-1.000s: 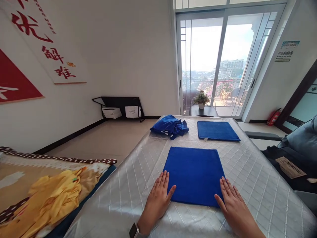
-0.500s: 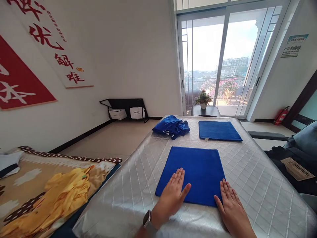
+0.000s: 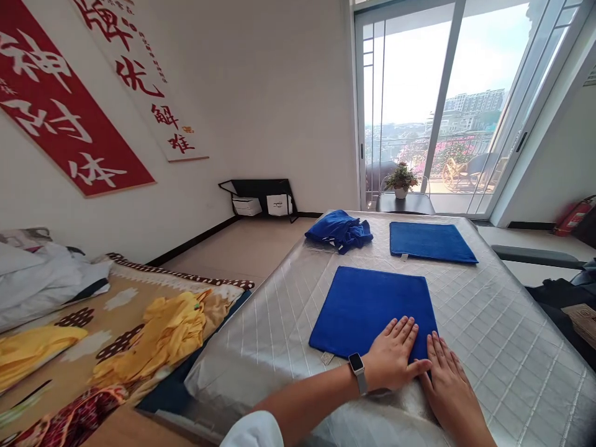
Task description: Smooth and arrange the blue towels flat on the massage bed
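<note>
A flat blue square of fabric (image 3: 367, 304), perhaps a cushion cover, lies on a silver quilted table cover (image 3: 261, 347). My left hand (image 3: 393, 351) rests palm down on its near right part, fingers stretched out. Beside it, my right hand (image 3: 449, 372) lies flat at the near right corner, its fingertips along the edge. The thumbs come close together or touch. Neither hand grips anything. A small pale tag (image 3: 327, 358) sticks out from the near edge of the square.
Farther back lie a second flat blue square (image 3: 431, 242) and a crumpled blue cloth heap (image 3: 339, 231). To the left, yellow clothing (image 3: 172, 329) lies on a patterned blanket (image 3: 125, 295). A potted plant (image 3: 401, 180) stands on a chair by the glass door.
My left hand has slid right across the blue square, from its near left part to beside my right hand. The right hand stays at the right edge. The view has turned left.
</note>
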A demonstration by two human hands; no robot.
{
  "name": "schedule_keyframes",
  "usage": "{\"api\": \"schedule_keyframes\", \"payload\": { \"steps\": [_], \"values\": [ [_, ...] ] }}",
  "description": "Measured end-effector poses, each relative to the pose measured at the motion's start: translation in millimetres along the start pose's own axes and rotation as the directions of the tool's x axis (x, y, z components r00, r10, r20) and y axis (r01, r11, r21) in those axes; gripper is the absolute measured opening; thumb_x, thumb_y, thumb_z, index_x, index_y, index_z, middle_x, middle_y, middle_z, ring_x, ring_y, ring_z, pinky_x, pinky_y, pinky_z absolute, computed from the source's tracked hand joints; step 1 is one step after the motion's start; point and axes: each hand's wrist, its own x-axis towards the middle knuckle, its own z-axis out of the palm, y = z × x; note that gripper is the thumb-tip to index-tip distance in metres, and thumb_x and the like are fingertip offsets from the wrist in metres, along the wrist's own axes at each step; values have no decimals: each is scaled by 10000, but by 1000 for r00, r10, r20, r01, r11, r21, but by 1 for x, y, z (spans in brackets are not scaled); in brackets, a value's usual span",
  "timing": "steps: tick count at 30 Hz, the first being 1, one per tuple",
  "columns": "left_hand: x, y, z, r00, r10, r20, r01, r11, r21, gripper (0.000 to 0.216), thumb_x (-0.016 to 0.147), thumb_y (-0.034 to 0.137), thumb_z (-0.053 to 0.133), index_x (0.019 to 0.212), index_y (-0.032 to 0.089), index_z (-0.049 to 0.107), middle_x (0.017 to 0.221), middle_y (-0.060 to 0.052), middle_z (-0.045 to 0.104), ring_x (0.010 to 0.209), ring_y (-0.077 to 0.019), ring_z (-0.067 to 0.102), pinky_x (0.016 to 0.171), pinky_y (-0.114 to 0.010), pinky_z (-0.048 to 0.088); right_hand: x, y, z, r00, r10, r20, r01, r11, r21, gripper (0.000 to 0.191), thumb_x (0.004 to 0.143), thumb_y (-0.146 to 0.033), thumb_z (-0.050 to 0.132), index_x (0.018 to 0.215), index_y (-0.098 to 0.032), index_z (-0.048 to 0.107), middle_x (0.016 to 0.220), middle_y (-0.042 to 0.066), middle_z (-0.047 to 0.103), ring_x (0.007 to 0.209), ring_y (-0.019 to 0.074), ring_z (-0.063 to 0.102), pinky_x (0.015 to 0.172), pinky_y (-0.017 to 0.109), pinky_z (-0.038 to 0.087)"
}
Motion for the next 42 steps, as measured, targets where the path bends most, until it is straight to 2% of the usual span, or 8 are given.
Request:
{"api": "schedule_keyframes", "payload": {
  "steps": [6, 11, 15, 22, 26, 32, 36, 42],
  "values": [
    [-58, -48, -7, 976, -215, -44, 218, 973, 74, 718, 1029, 599, 156, 1605, 176, 82, 1663, -73, 149, 1535, -223, 113, 1244, -421, 169, -1, -5, -10, 999, 20, 41, -21, 999, 28, 820, 962, -588, 162, 1529, -24, 344, 1622, 140, 271, 1510, 251, 203, 1240, 463, 171],
    [-109, -89, -9, 885, -444, -138, 460, 879, 123, 728, 1025, 608, 196, 1600, 170, 106, 1643, -115, 223, 1515, -260, 205, 1221, -474, 253, 0, -7, -13, 995, 56, 77, -60, 997, 49, 833, 956, -613, 163, 1547, -47, 314, 1631, 115, 250, 1514, 238, 186, 1244, 455, 165],
    [-133, -106, -4, 827, -522, -209, 550, 828, 110, 729, 1025, 603, 224, 1600, 183, 66, 1641, -129, 228, 1511, -269, 214, 1210, -495, 272, 2, -8, -15, 993, 74, 93, -81, 994, 71, 830, 953, -613, 178, 1549, -50, 311, 1633, 112, 247, 1516, 239, 179, 1245, 456, 164],
    [-136, -103, -1, 802, -559, -210, 580, 813, 54, 734, 1024, 606, 201, 1603, 168, 94, 1655, -120, 171, 1514, -269, 207, 1218, -501, 254, -3, -11, -22, 989, 88, 119, -92, 995, 29, 815, 958, -612, 202, 1552, -66, 313, 1634, 113, 242, 1516, 254, 181, 1241, 465, 171],
    [-136, -105, 2, 801, -554, -226, 580, 812, 67, 750, 1019, 617, 214, 1598, 145, 142, 1647, -131, 200, 1513, -262, 211, 1222, -488, 252, 3, -9, -38, 993, 59, 99, -54, 997, -52, 717, 983, -511, 190, 1533, -88, 368, 1621, 109, 273, 1513, 265, 191, 1229, 515, 161],
    [-134, -108, 6, 803, -533, -266, 572, 815, 93, 797, 1001, 641, 282, 1596, 132, 133, 1633, -155, 230, 1501, -285, 240, 1214, -493, 275, 79, -15, -75, 992, -1, 125, 7, 999, -48, 655, 1017, -437, 193, 1567, -90, 278, 1637, 110, 237, 1522, 235, 150, 1230, 459, 150],
    [-135, -108, 8, 794, -536, -287, 578, 812, 83, 796, 1002, 635, 288, 1598, 137, 114, 1627, -163, 244, 1496, -288, 252, 1207, -495, 289, 124, -15, -60, 965, 146, 219, -123, 986, -115, 642, 1026, -385, 193, 1555, -29, 269, 1630, 167, 230, 1515, 270, 173, 1215, 481, 147],
    [-131, -106, -5, 765, -592, -253, 621, 783, 47, 767, 1007, 634, 275, 1587, 136, 208, 1619, -166, 268, 1493, -280, 263, 1206, -499, 289, 128, -4, -16, 961, 166, 221, -156, 986, -63, 677, 1025, -443, 173, 1582, -58, 172, 1654, 148, 147, 1529, 258, 98, 1219, 489, 112]
  ]
}}
